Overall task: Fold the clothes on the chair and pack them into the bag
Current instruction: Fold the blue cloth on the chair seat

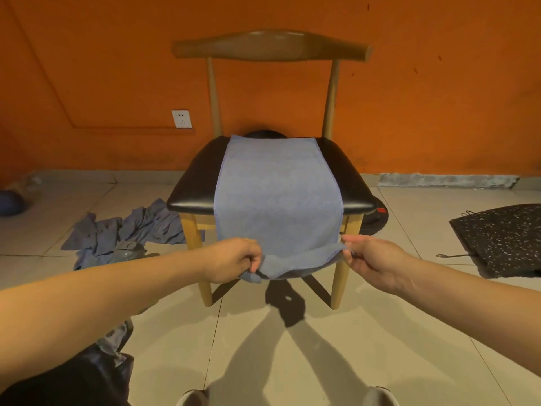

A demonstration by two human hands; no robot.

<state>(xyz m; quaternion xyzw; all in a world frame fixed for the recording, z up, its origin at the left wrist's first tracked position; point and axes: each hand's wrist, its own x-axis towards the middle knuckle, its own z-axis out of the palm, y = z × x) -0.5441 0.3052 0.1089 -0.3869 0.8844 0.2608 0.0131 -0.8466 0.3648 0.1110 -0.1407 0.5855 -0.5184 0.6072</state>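
Soft, floppy blue-grey terry cloth [278, 197]: left hand [234, 260] and right hand [373, 257] each pinch a near corner, best grip.

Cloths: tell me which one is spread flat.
The blue cloth on the chair seat, its near corners pinched by the left hand and right hand. The other clothes lie crumpled on the floor beside it.
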